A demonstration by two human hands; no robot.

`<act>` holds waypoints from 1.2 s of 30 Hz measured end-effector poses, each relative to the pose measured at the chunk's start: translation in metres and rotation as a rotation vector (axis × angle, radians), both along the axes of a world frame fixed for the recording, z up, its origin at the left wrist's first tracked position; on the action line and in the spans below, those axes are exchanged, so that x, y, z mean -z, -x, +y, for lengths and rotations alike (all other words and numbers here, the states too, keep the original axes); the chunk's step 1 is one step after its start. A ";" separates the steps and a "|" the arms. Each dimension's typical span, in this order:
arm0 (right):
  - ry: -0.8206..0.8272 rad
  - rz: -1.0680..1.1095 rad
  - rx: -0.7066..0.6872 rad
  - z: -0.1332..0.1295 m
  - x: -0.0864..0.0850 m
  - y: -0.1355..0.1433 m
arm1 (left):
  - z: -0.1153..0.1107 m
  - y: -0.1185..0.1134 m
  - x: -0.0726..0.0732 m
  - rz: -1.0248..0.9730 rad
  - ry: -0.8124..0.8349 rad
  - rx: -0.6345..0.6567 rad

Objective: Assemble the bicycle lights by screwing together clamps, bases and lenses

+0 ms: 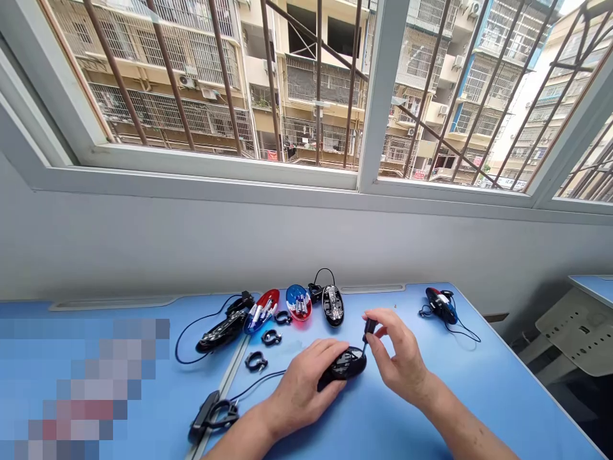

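Apparently midway, a black housing (353,364) is gripped by the left hand (306,377) on the blue table (397,421), the right hand (400,354) pinching a screwdriver (370,326); beyond, I see two red-and-blue covers (292,296) separate, one unit (441,306) seemingly assembled.

Room reads as a classroom or training room; cannot tell which. Evidence: blue-topped desk (469,383) with a moulded groove (115,302) along its back edge; second desk (594,291), same blue top, perforated panel (582,329) beneath. Plain pale wall (191,236). Brown window bars (225,76); residential block (301,140) outside. Near desk serves as workbench: screwdriver (370,326) at a black housing (352,363).
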State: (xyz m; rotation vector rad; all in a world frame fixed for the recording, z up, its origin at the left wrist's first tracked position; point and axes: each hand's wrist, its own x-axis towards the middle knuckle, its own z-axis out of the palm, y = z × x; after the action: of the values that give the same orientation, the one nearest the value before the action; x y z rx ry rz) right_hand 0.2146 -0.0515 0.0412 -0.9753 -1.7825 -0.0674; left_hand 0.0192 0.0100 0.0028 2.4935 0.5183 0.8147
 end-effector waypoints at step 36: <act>-0.018 0.032 0.030 -0.003 -0.005 0.006 | 0.001 0.000 -0.001 0.006 -0.015 -0.020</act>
State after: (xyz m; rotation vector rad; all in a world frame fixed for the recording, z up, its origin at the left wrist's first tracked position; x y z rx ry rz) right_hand 0.2088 -0.0547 0.0459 -0.9847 -1.7360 -0.0864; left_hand 0.0188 0.0110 0.0039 2.5089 0.5424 0.8222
